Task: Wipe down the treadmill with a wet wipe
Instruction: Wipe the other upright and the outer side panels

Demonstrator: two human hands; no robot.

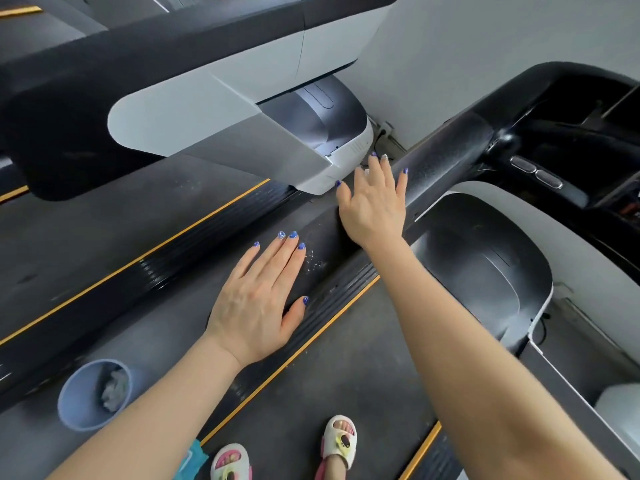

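The treadmill's black handrail (446,150) runs diagonally from the lower left to the console (571,133) at the upper right. My left hand (259,303) rests flat on the rail, fingers straight and thumb over its near side. Farther up the rail, my right hand (374,202) presses down with its fingers spread. A small white edge (365,172) that looks like the wet wipe peeks out between its fingers; the rest is hidden under the palm. Water droplets (313,263) glisten on the rail between my hands.
I stand in sandals (337,441) on the grey belt (329,386) with orange side lines. A second treadmill (207,109) sits close on the left. A blue bin (74,400) holding a crumpled wipe stands at lower left, and a teal pack (194,457) shows beside my left arm.
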